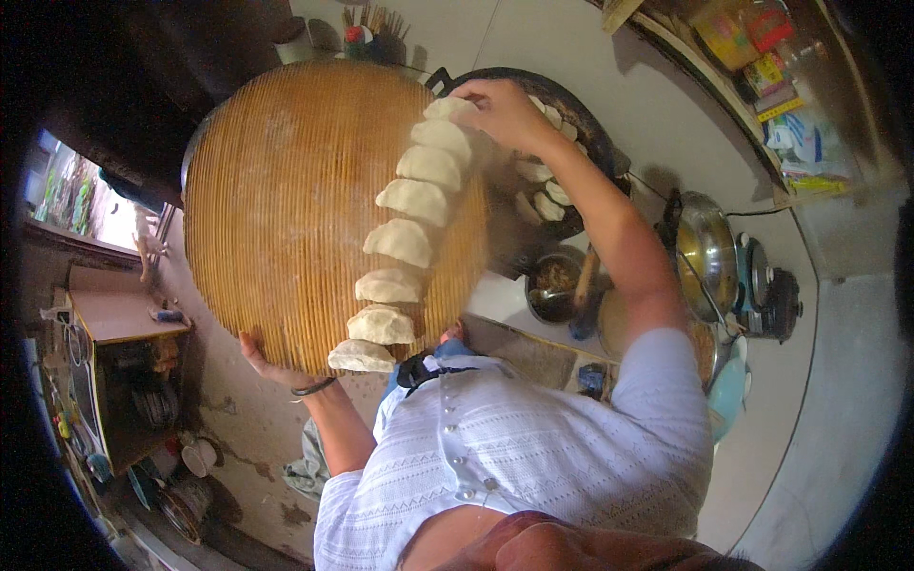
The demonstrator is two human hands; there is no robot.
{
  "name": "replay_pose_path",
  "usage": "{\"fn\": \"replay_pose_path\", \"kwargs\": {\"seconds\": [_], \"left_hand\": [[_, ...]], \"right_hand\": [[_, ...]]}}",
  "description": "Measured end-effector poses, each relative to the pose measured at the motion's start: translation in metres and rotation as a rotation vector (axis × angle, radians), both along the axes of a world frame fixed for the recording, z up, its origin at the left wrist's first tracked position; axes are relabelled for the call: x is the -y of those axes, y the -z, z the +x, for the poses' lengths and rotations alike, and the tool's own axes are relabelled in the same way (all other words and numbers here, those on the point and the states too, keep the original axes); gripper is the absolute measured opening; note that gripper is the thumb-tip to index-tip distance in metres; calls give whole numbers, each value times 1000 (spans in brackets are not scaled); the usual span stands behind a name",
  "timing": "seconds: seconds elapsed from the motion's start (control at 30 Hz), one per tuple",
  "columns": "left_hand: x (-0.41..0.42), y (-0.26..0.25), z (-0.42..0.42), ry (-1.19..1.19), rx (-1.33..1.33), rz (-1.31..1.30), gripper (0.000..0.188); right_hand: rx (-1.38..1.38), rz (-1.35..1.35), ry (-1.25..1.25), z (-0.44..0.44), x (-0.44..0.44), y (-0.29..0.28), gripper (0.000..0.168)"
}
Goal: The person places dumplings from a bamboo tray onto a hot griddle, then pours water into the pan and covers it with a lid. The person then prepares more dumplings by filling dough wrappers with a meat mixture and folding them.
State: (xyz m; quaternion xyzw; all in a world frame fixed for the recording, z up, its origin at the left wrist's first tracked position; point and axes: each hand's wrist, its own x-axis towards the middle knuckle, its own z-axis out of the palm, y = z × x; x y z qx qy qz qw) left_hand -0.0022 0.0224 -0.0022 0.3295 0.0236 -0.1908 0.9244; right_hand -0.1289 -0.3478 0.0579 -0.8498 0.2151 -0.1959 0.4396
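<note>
My left hand (270, 365) holds the near edge of a round tray of thin straw-coloured stalks (300, 193) from below. A row of several white, half-moon dumplings (405, 243) lies along the tray's right side. At the far end of that row, my right hand (503, 114) has its fingers around the last dumpling (450, 108); whether it is lifted off the tray I cannot tell. Under and beyond my right forearm is a large black pan (589, 125). More dumplings (548, 207) lie in it, partly hidden by the arm and blurred by haze.
Right of the tray, a small dark pot (553, 292) stands by a wooden handle (587, 275). Farther right are a steel wok (707, 246) and a turquoise basin (725, 400). A shelf with packets (792, 135) is at upper right, a cabinet (132, 357) at left.
</note>
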Motion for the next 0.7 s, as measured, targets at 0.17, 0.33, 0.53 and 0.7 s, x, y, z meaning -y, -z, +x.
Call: {"fn": "replay_pose_path", "kwargs": {"seconds": [0.17, 0.33, 0.53, 0.7], "left_hand": [[-11, 15, 12, -82, 20, 39, 47], [-23, 13, 24, -184, 51, 118, 56], [-44, 12, 42, -287, 134, 96, 54], [-52, 7, 49, -236, 159, 20, 52]], "right_hand": [[71, 3, 202, -12, 20, 9, 29], [-176, -399, 209, -55, 14, 18, 21], [-505, -473, 69, -76, -14, 101, 20], [-728, -578, 210, -77, -11, 121, 17]]}}
